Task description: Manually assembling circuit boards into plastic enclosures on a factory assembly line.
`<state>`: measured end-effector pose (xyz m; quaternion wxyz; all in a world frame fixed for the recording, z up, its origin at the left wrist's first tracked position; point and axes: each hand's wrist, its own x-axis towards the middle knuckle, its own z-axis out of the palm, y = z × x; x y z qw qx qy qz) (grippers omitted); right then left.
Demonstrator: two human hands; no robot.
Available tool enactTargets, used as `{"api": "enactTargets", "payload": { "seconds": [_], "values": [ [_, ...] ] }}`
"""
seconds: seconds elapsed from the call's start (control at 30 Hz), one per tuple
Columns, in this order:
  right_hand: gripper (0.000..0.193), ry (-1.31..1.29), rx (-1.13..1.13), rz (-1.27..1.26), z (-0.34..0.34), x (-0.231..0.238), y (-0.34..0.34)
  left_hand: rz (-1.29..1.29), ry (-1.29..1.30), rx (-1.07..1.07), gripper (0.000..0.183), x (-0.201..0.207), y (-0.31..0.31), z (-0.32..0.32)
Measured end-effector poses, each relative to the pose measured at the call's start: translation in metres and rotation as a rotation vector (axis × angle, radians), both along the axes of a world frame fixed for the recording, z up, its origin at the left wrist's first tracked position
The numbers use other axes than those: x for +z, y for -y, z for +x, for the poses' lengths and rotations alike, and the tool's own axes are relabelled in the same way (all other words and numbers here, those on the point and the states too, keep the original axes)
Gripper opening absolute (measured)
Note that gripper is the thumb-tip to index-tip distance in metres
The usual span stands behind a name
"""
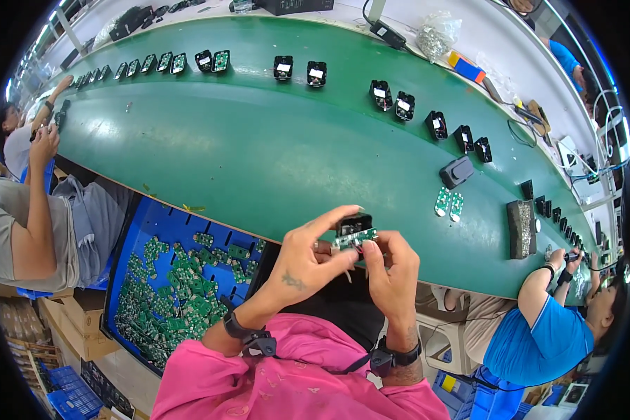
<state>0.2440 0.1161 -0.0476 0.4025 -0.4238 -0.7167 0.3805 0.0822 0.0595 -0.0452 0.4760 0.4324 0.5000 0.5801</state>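
Observation:
My left hand [302, 264] is closed around a small black plastic housing [355, 222], held up just over the table's near edge. A green circuit board [350, 240] lies against the housing's near side, tilted. My right hand [393, 274] pinches the board's right end, its thumb and fingertips close to my left fingertips. Whether wires join board and housing is hidden by my fingers. On the table to the right lie two green and white circuit boards [449, 204]. Just beyond them rests a dark grey case [457, 171].
Several open black housings [317, 73] line the far side of the green table [259, 154]. A blue bin [150, 213] of loose boards stands at lower left. A dark block [521, 229] sits at right. Co-workers sit on both sides, one in a blue shirt [539, 343].

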Motion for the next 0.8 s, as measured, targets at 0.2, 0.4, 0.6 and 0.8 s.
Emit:
{"api": "enactTargets", "payload": {
  "seconds": [0.2,0.4,0.6,0.8],
  "values": [
    [0.012,0.123,0.019,0.232,0.003,0.012,0.010,-0.006,-0.049,-0.001,0.063,-0.003,0.002,0.000],
    [0.006,-0.219,0.073,0.099,-0.002,-0.007,0.018,0.098,-0.395,0.127,0.063,0.005,0.002,0.018],
    [0.011,-0.289,0.087,0.103,0.007,-0.004,0.018,0.182,-0.480,0.119,0.063,-0.003,0.001,0.027],
    [0.018,-0.374,0.156,-0.278,0.035,0.001,0.013,0.134,-0.340,0.002,0.056,0.002,0.001,0.025]
  ]
}}
